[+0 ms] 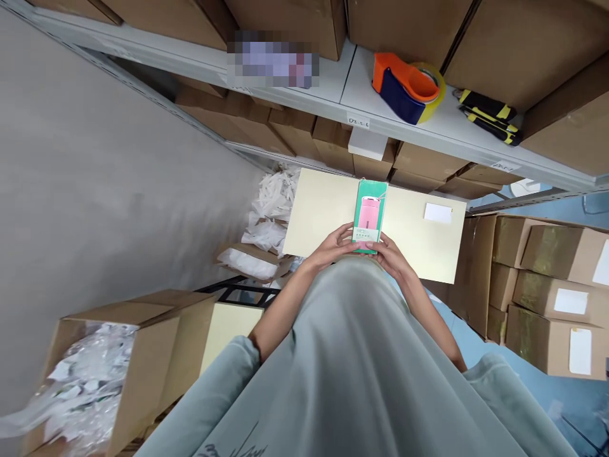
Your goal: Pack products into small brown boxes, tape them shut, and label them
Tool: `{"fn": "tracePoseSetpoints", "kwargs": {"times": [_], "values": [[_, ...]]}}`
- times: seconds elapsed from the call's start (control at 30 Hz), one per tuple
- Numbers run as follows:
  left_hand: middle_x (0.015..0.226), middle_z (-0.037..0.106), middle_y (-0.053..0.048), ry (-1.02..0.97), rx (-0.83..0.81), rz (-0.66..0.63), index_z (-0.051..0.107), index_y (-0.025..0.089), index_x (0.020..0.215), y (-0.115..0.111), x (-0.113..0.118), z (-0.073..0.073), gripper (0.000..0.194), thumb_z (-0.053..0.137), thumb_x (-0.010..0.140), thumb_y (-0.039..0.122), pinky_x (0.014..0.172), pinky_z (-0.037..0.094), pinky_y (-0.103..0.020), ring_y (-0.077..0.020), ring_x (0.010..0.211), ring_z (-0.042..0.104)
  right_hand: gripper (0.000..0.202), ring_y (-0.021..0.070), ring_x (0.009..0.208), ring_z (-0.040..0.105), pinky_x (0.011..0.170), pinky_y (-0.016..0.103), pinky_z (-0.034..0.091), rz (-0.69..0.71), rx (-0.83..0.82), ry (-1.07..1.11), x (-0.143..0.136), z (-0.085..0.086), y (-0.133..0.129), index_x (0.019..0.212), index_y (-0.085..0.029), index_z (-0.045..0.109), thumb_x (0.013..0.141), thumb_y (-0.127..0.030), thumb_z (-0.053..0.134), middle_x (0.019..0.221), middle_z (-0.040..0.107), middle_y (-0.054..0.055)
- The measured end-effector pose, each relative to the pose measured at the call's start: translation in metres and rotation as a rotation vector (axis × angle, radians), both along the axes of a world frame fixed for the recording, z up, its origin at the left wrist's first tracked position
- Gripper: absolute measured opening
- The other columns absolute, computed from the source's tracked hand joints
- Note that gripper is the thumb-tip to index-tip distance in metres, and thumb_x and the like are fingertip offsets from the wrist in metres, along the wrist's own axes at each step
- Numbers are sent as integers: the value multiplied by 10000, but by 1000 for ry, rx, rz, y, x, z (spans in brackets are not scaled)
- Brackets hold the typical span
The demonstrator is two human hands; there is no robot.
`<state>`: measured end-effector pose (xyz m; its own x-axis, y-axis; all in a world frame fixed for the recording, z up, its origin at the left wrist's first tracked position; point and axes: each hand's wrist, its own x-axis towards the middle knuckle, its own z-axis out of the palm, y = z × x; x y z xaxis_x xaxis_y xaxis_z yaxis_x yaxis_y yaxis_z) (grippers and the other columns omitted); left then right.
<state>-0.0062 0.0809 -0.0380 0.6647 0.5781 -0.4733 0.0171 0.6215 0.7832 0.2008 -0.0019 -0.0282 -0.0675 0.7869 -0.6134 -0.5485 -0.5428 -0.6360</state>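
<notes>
A slim green box [371, 216] with a picture of a pink tumbler on its front is held upright between both my hands, near my body. My left hand [337, 246] grips its lower left edge, thumb on the front. On the lower right edge my right hand [386, 252] closes in the same way, its thumb also on the front. The fingers behind the box are partly hidden. Beneath and beyond it is a pale yellow tabletop [323, 209], with a white label or card [438, 212] on its right part.
Above the table runs a shelf [328, 89] carrying cartons, an orange tape dispenser [406, 86] and yellow-black cutters [492, 117]. Stacked cartons [547, 295] stand at the right. An open carton [152, 362] of plastic scraps sits lower left. White waste paper [276, 197] is piled left of the table.
</notes>
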Motion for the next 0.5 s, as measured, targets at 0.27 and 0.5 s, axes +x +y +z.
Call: {"fn": "tracePoseSetpoints", "kwargs": {"times": [0.27,0.5], "values": [[1507,740,-170,28,39,95,647,224,1512,23,6,7,990,1090,656,451,1224,584,-569,-386,1381,749,889,268,1066,834,914,402,723,113,64,-256,10,9,22,1459,-276,696,697,-557,1057,1540,733,130],[1326,752,-116,258,289,282,651,224,1400,38,-10,11,968,1095,565,428,1058,652,-430,-295,1235,761,1240,433,1539,602,1173,597,611,-119,297,-724,15,35,74,1792,-456,345,767,-655,1015,1813,446,137]]}}
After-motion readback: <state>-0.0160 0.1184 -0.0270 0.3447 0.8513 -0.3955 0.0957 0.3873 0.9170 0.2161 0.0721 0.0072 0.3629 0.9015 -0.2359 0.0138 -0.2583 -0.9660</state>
